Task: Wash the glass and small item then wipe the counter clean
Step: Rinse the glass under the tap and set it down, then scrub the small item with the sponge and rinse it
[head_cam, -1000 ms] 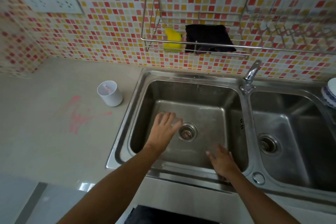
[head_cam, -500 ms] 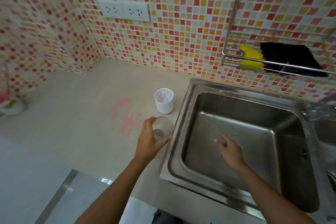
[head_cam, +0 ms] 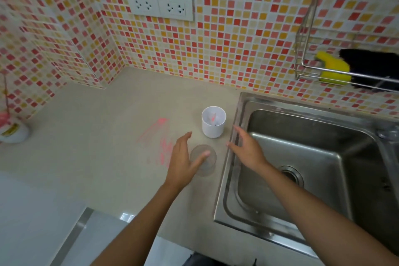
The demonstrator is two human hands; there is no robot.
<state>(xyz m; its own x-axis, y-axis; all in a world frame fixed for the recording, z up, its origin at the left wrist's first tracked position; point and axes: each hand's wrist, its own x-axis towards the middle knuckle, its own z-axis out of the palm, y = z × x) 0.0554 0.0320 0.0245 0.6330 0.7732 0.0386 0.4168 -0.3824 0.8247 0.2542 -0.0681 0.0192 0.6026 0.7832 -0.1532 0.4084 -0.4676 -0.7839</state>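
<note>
A clear glass (head_cam: 209, 165) stands upright on the beige counter (head_cam: 97, 157), just left of the sink. My left hand (head_cam: 181, 163) hovers beside it with straight fingers, its thumb reaching over the glass rim without gripping. My right hand (head_cam: 246, 151) is spread open above the left rim of the steel sink (head_cam: 228, 181), its fingers pointing toward a small white cup (head_cam: 213, 123) that has something pink inside. A smeared pink stain (head_cam: 158, 142) marks the counter left of the glass.
On the wall at the right, a wire rack (head_cam: 302, 67) holds a yellow sponge (head_cam: 333, 68) and a black cloth (head_cam: 371, 65). A double socket (head_cam: 159, 5) sits on the tiled wall. A white bottle (head_cam: 13, 133) stands at the far left.
My left hand lifted the glass out of the sink, set it on the counter and let go. My right hand moved from the sink basin to its left rim.
</note>
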